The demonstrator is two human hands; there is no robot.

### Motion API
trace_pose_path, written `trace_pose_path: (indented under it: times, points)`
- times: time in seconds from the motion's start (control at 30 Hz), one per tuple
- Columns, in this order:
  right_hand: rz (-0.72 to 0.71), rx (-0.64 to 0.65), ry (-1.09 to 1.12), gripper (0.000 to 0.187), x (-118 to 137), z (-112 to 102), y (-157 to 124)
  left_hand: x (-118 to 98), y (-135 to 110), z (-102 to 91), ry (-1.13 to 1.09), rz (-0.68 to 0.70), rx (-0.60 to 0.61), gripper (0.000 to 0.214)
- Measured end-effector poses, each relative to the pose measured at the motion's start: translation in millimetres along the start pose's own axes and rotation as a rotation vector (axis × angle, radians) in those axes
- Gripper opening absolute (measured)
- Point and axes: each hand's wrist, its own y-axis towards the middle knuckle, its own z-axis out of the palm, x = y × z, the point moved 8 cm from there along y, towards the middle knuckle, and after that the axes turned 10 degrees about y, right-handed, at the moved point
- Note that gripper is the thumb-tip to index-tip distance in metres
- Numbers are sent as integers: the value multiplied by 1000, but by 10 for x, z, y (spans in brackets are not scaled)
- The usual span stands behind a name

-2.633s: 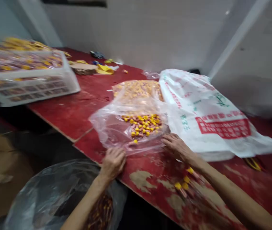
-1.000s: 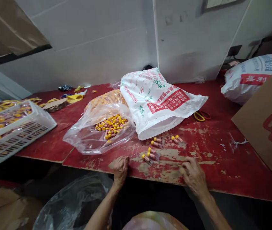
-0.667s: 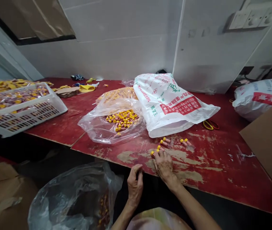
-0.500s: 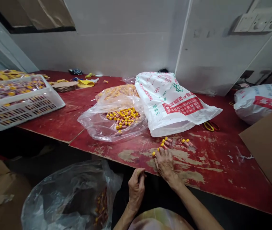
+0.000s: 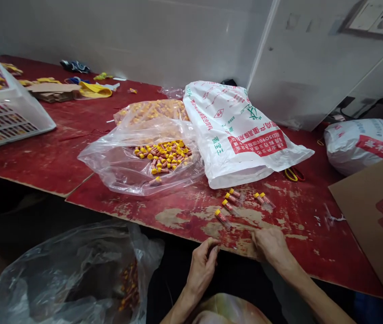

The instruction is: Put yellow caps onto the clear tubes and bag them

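My left hand (image 5: 204,262) is just off the table's front edge, thumb and fingers pinched together; whatever they may hold is hidden. Knuckles up, my right hand (image 5: 274,246) rests curled at the table edge, and I cannot make out anything in its fingers. Beyond the hands lie several small clear tubes with yellow caps and reddish contents. The nearest tube (image 5: 223,218) lies apart from my fingers. A pair of tubes (image 5: 263,200) lies farther right. More such tubes (image 5: 169,155) fill the mouth of an open clear plastic bag (image 5: 110,168).
A white printed sack (image 5: 232,135) lies behind the tubes, with yellow-handled scissors (image 5: 291,174) beside it. A white crate (image 5: 26,112) stands at left, a cardboard box (image 5: 373,216) at right. Below the table edge hangs a large clear bag (image 5: 60,274) with tubes inside.
My right hand has left the nearest tubes and moved right and back to the table edge, uncovering them. My left hand has shifted slightly right. The view has turned a little.
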Motion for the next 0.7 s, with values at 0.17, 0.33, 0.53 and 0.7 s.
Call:
trace_pose_path:
  times: [0.17,0.33,0.53,0.7]
  points:
    - [46,23,48,28,62,66,30,66,75,117,-12,-70,8,24]
    - [59,-28,103,27,-84,-25,16,16,107,215,-48,-84,34,30]
    - [47,-61,180,50,-350,-167,-117,15,28,171,-50,-66,60,29]
    - [84,-71,-4,27,-141,-136,-97,58,-3,238,-105,-144,101,32]
